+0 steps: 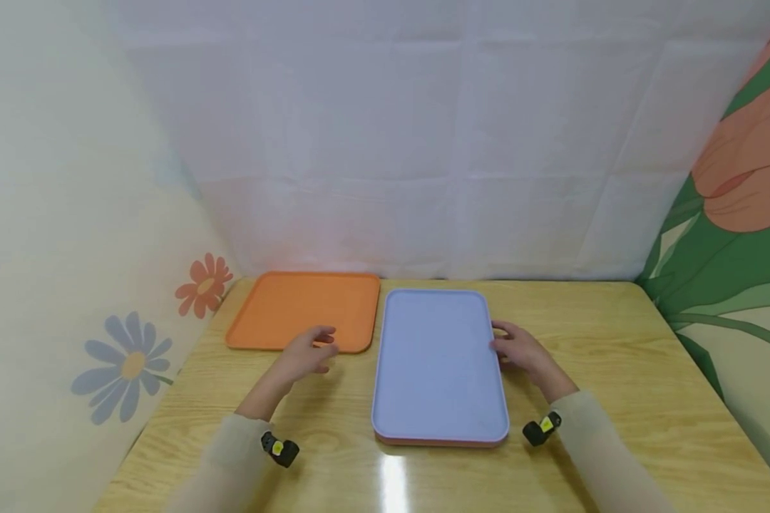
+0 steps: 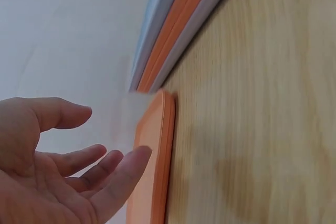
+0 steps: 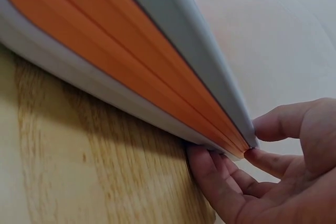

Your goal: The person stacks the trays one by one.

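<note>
A stack of rectangular trays lies on the table, the light blue tray [image 1: 439,363] on top. Orange trays [image 3: 142,45] show as a band below it, over a pale tray [image 3: 105,77] at the bottom. My right hand [image 1: 520,347] is at the stack's right side. In the right wrist view its thumb touches the blue rim and a fingertip sits just under that rim; the other fingers curl low beside the stack. My left hand [image 1: 304,354] hovers left of the stack, fingers loosely bent and holding nothing. Close to it lies an orange tray [image 1: 308,306].
The wooden table [image 1: 590,335] meets a white cloth backdrop [image 1: 359,142] at its far edge. A flower-painted wall [image 1: 128,285] borders the left side, and a panel with large painted flowers [image 1: 744,214] borders the right.
</note>
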Motion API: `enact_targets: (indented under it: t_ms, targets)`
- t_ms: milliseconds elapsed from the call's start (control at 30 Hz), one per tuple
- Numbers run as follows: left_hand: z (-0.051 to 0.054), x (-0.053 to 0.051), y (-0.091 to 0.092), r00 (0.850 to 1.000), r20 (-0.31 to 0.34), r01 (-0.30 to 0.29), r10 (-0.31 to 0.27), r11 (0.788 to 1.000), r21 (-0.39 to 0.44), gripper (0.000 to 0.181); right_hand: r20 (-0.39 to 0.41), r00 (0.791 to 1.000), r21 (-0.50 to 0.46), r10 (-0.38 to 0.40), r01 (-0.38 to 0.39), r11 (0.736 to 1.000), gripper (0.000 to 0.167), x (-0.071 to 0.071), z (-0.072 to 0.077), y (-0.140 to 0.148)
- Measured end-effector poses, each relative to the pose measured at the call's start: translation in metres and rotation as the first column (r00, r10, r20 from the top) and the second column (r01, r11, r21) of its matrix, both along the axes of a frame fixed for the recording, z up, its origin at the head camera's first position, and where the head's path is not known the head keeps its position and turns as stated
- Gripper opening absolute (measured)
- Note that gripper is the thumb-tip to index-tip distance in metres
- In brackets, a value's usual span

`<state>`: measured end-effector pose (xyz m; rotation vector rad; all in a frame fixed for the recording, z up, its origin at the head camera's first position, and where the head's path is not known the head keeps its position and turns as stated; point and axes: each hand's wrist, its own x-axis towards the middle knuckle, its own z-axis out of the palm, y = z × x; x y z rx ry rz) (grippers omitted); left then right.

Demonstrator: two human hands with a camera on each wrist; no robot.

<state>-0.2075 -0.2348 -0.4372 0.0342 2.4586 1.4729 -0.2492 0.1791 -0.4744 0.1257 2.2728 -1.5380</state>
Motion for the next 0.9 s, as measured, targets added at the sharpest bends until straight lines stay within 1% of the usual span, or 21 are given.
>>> enact_targets:
  t_ms: [200, 367, 467, 533, 667, 800, 900]
  targets:
    - [0.001, -0.005, -0.031, 0.995, -0.029, -0.096, 0.096, 0.995, -0.028, 0.055, -0.003, 1.0, 0.009, 0.007, -0.007, 1.0, 0.059, -0.001, 0.0, 0.0]
    - [0.002, -0.007, -0.054, 0.98, -0.046, -0.194, 0.192, 0.98, -0.04, 0.057, -0.01, 1.0, -0.001, 0.003, -0.003, 1.0, 0.06, -0.001, 0.0, 0.0]
    - [0.003, -0.007, -0.068, 0.964, -0.054, -0.262, 0.26, 0.964, -0.044, 0.057, -0.007, 1.0, -0.01, -0.001, 0.001, 1.0, 0.06, -0.001, -0.001, 0.001]
    - [0.003, -0.007, -0.078, 0.95, -0.064, -0.31, 0.306, 0.949, -0.059, 0.058, -0.004, 1.0, -0.013, -0.002, 0.002, 1.0, 0.061, -0.001, -0.001, 0.001]
    - [0.001, -0.007, -0.099, 0.917, -0.074, -0.397, 0.391, 0.911, -0.107, 0.059, 0.006, 1.0, -0.015, -0.003, 0.003, 1.0, 0.061, -0.001, -0.002, 0.001]
    - [-0.002, -0.007, -0.118, 0.895, -0.079, -0.447, 0.44, 0.883, -0.147, 0.06, 0.003, 1.0, -0.021, -0.006, 0.006, 1.0, 0.061, 0.0, -0.002, 0.0]
    - [-0.004, -0.007, -0.13, 0.884, -0.096, -0.467, 0.457, 0.866, -0.18, 0.06, -0.003, 1.0, -0.022, -0.002, 0.002, 1.0, 0.061, -0.001, -0.002, 0.001]
